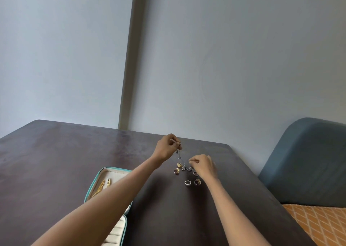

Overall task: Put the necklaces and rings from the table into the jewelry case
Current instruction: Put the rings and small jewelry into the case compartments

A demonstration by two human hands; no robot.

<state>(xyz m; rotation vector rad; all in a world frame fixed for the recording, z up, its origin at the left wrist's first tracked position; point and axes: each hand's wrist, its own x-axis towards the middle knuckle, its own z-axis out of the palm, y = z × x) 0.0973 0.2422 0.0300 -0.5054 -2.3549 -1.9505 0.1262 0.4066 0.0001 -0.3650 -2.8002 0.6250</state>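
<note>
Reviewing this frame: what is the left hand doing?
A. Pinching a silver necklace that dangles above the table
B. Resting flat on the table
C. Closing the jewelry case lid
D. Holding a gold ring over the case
A. The left hand is raised with its fingertips pinched on a silver necklace that hangs down toward the rings on the table.

Soft, even daylight, slightly dim, no harsh glare.
Faint sheen on the dark table (78,152) toward 11 o'clock; weak shadows under the forearms; wide-angle bending at edges; small jewelry slightly blurred.
</note>
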